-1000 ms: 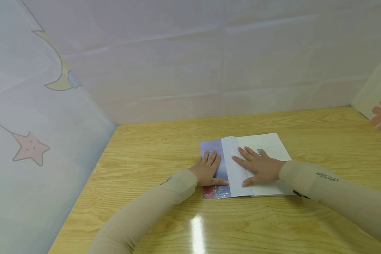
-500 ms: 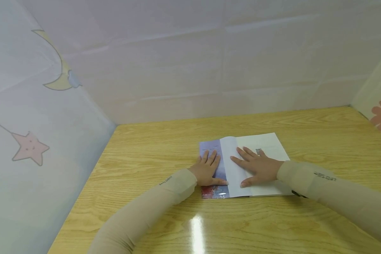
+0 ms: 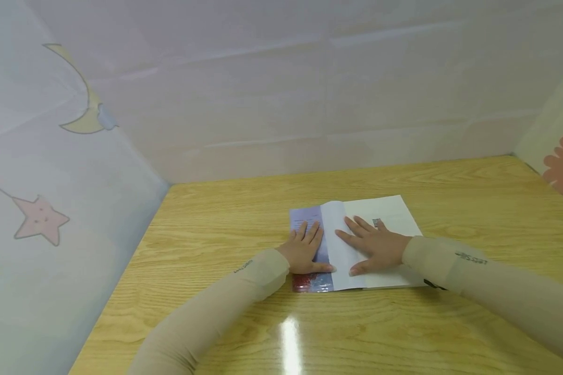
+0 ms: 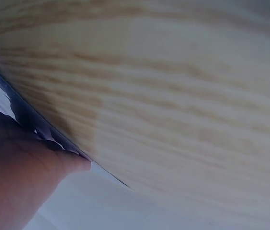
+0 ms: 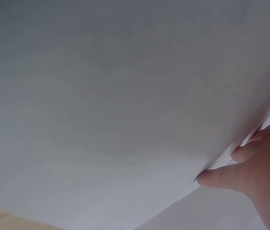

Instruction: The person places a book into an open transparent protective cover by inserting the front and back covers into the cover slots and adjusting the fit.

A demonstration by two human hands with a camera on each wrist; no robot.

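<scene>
Both hands flat — fingers outspread — on the book, placement unchanged from earlier

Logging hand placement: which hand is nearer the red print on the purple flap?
Left. The left hand rests on the purple flap, just beyond the red print; the right hand lies farther right, over the white pages.
</scene>
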